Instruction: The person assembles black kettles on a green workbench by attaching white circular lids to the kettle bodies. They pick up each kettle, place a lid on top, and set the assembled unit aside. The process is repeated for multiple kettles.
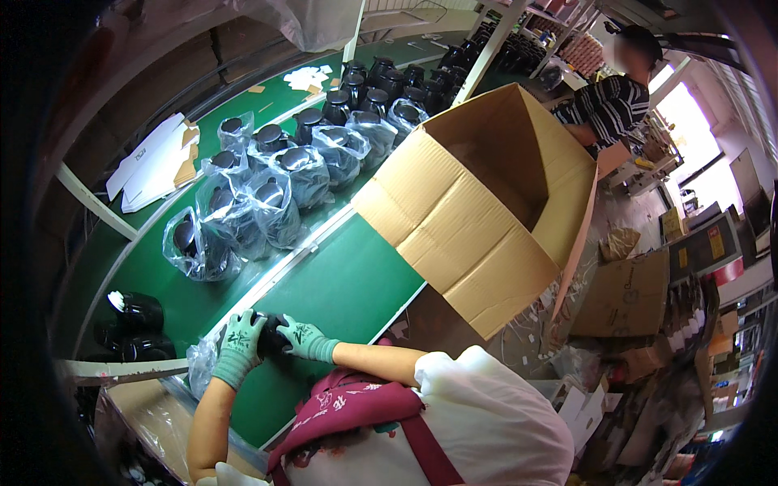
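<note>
Over the near part of the green worktable (356, 275), my gloved left hand (240, 340) and my gloved right hand (305, 337) close in from both sides on a black jug (275, 330). Its lower part is hidden by my hands. Crumpled clear plastic (201, 364) lies beside my left wrist. Farther along the table stand several black jugs in clear plastic bags (271, 194). Behind them, several unbagged black jugs (376, 100) are grouped.
A large open cardboard box (470, 227) stands at the table's right edge. White flat card sheets (154, 166) lie at the far left. More black jugs (138, 324) rest at the left, near a white rail (121, 370). Another person (612, 105) is at the back right.
</note>
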A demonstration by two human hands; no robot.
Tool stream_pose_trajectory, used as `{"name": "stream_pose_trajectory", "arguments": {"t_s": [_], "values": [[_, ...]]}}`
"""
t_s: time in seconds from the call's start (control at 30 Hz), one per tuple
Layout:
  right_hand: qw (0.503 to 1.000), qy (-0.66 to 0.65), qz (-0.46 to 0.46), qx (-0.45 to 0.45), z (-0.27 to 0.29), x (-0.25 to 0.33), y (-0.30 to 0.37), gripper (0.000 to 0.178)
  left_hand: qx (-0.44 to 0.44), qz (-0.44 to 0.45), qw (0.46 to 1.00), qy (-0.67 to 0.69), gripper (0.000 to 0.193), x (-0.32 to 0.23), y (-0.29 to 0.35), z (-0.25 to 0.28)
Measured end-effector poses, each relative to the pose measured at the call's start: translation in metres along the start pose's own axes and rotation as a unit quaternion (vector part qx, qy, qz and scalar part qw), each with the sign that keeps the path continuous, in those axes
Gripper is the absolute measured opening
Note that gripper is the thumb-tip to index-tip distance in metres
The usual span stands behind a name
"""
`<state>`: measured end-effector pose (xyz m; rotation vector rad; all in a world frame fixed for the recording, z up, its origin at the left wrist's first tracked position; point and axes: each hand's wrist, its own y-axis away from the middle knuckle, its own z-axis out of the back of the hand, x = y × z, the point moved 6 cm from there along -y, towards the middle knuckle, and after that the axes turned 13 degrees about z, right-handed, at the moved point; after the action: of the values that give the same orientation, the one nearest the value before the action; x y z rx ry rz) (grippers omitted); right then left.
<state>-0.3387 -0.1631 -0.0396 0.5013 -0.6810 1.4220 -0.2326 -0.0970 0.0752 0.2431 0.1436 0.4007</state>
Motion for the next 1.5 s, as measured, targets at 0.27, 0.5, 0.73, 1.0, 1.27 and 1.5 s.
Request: {"name": "stream_pose_trajectory", "arguments": {"t_s": [0.27,0.5,0.73,1.0,1.27,1.5], "values": [[0.994,0.056,0.083,-0.037,0.044,0.031,-0.007,0.033,-0.078,0.143,0.970,0.183,0.072,0.015,0.009,0.005],[1.000,0.000,-0.027,0.015,0.008,-0.010,0.002,0.059,-0.009,0.241,0.968,0.069,0.078,0.000,-0.003,-0.001],[0.998,0.001,-0.047,0.044,0.009,-0.011,0.002,0.062,0.041,0.247,0.966,0.057,0.083,-0.003,-0.012,0.010],[0.998,-0.004,-0.042,0.042,0.010,-0.009,0.001,0.057,0.062,0.149,0.987,-0.016,0.100,-0.007,-0.008,0.005],[0.999,-0.007,-0.036,0.035,0.015,-0.003,0.000,0.054,0.033,0.063,0.994,0.077,0.064,-0.010,0.006,0.030],[0.999,0.000,-0.036,0.037,0.013,-0.010,-0.001,0.056,-0.062,0.185,0.980,0.047,0.070,-0.012,0.001,0.036]]}}
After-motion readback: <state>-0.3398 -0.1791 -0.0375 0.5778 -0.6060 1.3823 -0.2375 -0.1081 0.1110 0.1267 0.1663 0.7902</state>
